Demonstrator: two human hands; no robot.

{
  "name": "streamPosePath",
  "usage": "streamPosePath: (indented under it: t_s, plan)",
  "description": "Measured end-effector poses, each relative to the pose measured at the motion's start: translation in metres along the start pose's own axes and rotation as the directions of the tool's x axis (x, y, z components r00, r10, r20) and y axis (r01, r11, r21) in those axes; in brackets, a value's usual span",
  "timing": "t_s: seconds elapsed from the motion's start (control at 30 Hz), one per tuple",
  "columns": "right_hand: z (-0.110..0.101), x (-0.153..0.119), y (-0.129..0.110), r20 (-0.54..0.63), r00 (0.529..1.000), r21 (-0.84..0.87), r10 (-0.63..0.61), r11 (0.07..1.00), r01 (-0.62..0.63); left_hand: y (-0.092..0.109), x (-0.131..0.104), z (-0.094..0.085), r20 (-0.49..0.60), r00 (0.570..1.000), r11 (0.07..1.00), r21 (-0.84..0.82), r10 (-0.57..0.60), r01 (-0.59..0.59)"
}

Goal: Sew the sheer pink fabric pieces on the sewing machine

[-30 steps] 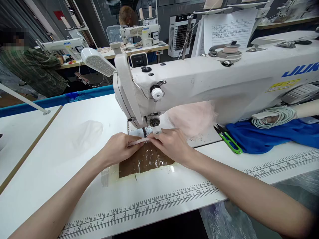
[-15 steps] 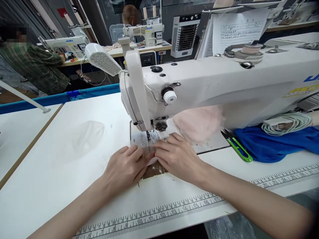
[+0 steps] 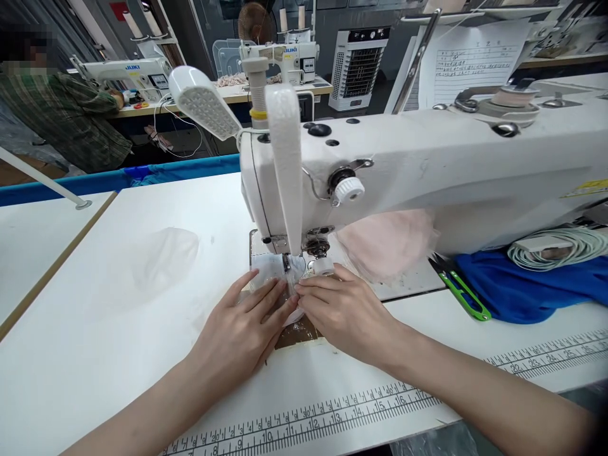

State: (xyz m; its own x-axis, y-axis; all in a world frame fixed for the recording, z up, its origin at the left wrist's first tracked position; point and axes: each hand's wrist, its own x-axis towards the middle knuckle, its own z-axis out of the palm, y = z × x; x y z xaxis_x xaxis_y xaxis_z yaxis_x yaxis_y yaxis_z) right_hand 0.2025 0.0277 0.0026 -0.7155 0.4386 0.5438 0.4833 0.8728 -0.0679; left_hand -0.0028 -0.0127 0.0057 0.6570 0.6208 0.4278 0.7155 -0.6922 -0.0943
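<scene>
A white sewing machine (image 3: 408, 158) stands over the table, its presser foot (image 3: 287, 263) down near a small piece of sheer white fabric (image 3: 268, 263). My left hand (image 3: 244, 316) lies on the fabric's left side with its fingers spread and flat, just in front of the foot. My right hand (image 3: 344, 307) is at the right side, fingers pressed together on the fabric edge; its fingertips almost meet the left ones. Behind my right hand, sheer pink fabric (image 3: 389, 244) lies under the machine arm.
Green thread snips (image 3: 463, 294) and blue cloth (image 3: 532, 285) with a coiled cord (image 3: 546, 247) lie at the right. A ruler strip (image 3: 304, 424) runs along the front edge. Sheer fabric (image 3: 166, 259) lies left. A person (image 3: 61, 114) sits behind.
My left hand has opened from a bent-finger hold and spread out on the fabric. My right hand stays at the fabric. The view has shifted slightly, with the machine appearing farther right.
</scene>
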Motion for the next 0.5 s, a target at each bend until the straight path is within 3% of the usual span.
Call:
streamPosePath:
  t_s: [0.3, 0.5]
  plan:
    - [0.005, 0.002, 0.006, -0.034, 0.999, 0.001, 0.022, 1.000, -0.022, -0.009, 0.005, 0.002, 0.016, 1.000, 0.999, 0.041, 0.001, -0.002]
    - [0.012, 0.009, 0.016, 0.022, 0.999, -0.083, 0.025, 0.996, -0.023, -0.025, 0.008, 0.011, 0.021, 1.000, 0.998, 0.057, -0.013, 0.012]
